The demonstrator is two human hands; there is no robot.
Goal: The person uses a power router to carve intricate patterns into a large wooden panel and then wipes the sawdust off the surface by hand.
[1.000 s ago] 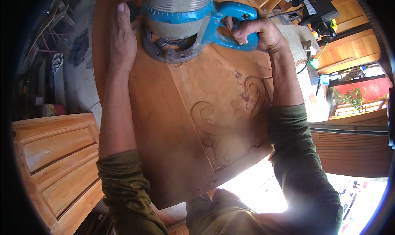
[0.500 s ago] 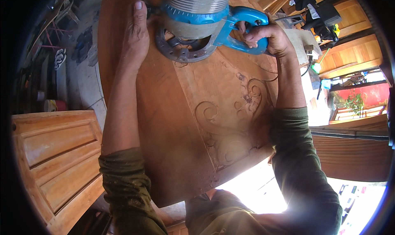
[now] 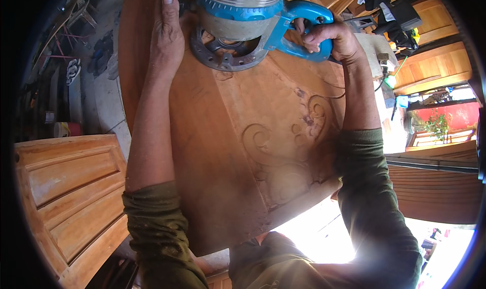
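Router (image 3: 240,24) on board (image 3: 200,122), a hand to either side

Base ring (image 3: 228,64) down on the wood, the router stands with its long axis rising out of view at the top. The left hand (image 3: 168,46) is nearer the body, thumb up beside a dark knob (image 3: 189,5); its fingers are hidden, so how far that grip closes cannot be told. The right hand (image 3: 340,40) sits farther out, its grip curled round the blue handle (image 3: 308,9). Carved scrolls (image 3: 260,139) lie between router and person, toward the right forearm. The blue collar (image 3: 238,12) bears tick marks; no lettering is readable.
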